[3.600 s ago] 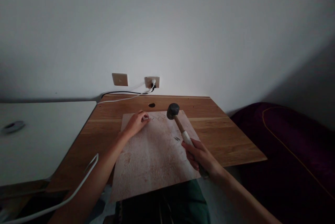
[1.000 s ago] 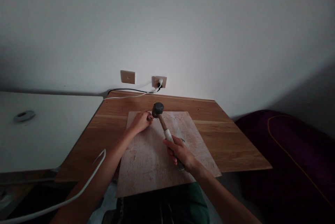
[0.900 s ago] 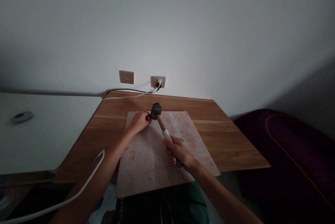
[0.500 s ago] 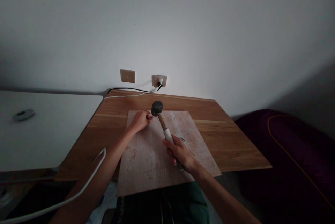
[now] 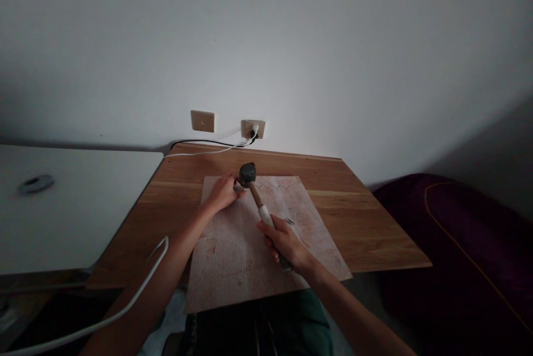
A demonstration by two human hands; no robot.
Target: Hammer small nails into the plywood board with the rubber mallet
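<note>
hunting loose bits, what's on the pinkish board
Tiny pieces near the far edge of the board, slim dark ones beside the right hand. Whatever the mallet, right hand and left hand cover is hidden.

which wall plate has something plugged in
The right wall plate, beyond the mallet: a white plug sits in it; the left plate has none.

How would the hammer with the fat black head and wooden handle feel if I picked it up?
The black-headed hammer would probably feel top-heavy, since its chunky head sits at one end. It likely won't flop, because the brown-and-white handle looks straight.
</note>
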